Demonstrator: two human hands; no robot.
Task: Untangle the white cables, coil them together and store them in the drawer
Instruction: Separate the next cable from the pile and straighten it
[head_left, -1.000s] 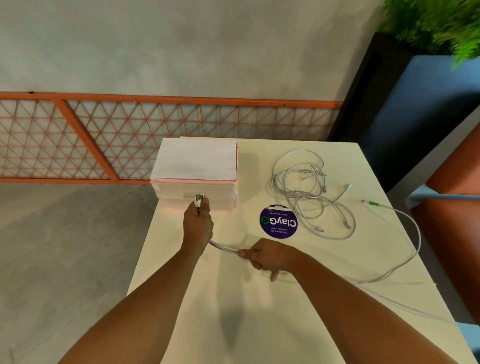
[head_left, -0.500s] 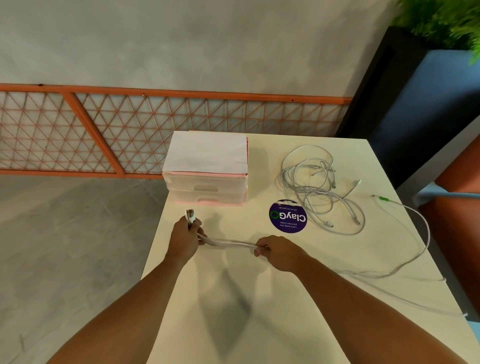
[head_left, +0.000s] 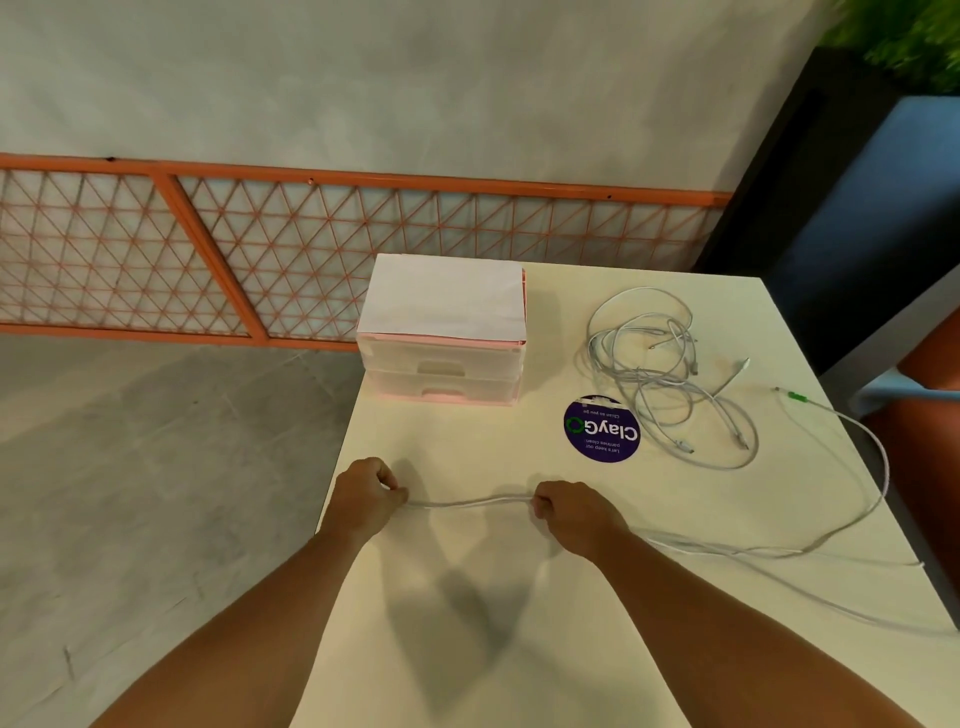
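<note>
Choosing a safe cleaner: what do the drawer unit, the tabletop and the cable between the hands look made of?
Drawer unit: looks like translucent frosted plastic, pink frame; fronts pass light. Tabletop: smooth matte cream, probably laminate; no grain shows. Cable: white, flexible, likely rubbery plastic sheath; it sags between the grips.

Both hands hold a stretch of white cable (head_left: 470, 503) above a cream table (head_left: 467, 649): the left hand (head_left: 366, 499) and the right hand (head_left: 571, 512) each curl their fingers round it. From the right hand the cable trails off across the table's right side to a green-tipped end (head_left: 795, 396). A tangled pile of white cables (head_left: 670, 379) lies further back, beside a round purple sticker (head_left: 602, 428). A small pink drawer unit (head_left: 444, 358) stands behind the left hand, both drawers closed.
</note>
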